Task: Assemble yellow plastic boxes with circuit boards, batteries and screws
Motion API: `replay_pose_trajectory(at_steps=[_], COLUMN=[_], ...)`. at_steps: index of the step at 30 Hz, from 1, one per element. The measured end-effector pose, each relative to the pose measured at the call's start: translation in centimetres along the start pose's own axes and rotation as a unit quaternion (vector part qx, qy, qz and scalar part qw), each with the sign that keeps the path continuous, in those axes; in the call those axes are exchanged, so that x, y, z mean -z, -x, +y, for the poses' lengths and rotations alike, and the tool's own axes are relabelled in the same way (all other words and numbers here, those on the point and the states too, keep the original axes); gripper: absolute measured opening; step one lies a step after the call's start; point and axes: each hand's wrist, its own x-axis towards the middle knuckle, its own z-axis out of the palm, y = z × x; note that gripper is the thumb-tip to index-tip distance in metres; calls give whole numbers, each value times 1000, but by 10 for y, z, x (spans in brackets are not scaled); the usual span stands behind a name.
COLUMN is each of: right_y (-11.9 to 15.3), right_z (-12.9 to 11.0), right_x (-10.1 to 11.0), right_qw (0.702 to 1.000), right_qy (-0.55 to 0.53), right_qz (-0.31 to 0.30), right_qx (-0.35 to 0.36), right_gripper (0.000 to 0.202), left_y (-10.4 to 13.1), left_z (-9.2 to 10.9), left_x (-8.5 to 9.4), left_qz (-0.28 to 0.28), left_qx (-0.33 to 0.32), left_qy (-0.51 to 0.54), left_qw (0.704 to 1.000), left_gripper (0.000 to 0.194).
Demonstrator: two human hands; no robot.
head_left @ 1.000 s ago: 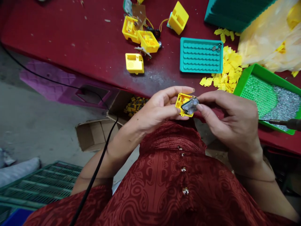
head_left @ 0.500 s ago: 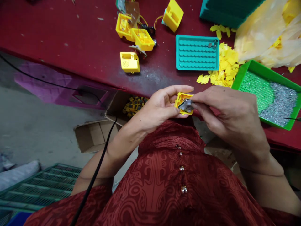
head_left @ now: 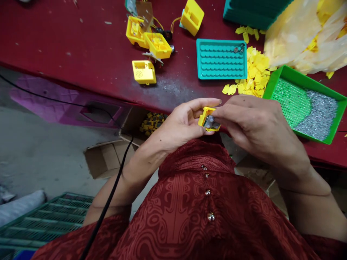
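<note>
My left hand [head_left: 185, 121] is closed around a small yellow plastic casing [head_left: 201, 120], held in front of my body at the table's edge with its open side up. Inside the casing lies a dark circuit board [head_left: 210, 122] with pale round spots on it. The fingers of my right hand [head_left: 251, 121] are pinched together at the board's upper right side. Their tips cover part of the board and the casing's right wall, so whether they grip the board or press on it is hard to see.
On the red table [head_left: 89, 47] are a teal ridged tray [head_left: 222, 59], loose yellow plastic pieces [head_left: 255, 68], and a green basket [head_left: 303, 104] with small metal parts. Several yellow casings [head_left: 158, 45] with wires lie further left. A cardboard box [head_left: 105, 159] and black cable [head_left: 119, 177] are below.
The circuit board now sits lower and flatter in the yellow casing. My right hand has moved slightly left, over the casing. The whole view has shifted a little.
</note>
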Motion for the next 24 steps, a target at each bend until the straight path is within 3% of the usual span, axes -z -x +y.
replay_pose_trajectory(at_steps=[8, 11, 17, 24], right_y=[0, -1, 2, 6], right_z=[7, 2, -2, -4], right_x=[-14, -20, -33, -48], right_qw=[1000, 998, 983, 977], right_qy=[-16, -12, -12, -32], right_qz=[20, 57, 183, 210], right_qx=[10, -15, -1, -31], right_gripper=[20, 20, 19, 18], left_y=[0, -1, 2, 4], left_z=[-4, -8, -9, -8], left_x=[2, 4, 6, 6], left_qz=[7, 15, 45, 59], left_qx=[-3, -13, 12, 29], left_qy=[9, 27, 25, 33], left_qw=[1000, 999, 999, 997], left_gripper=[53, 49, 54, 58])
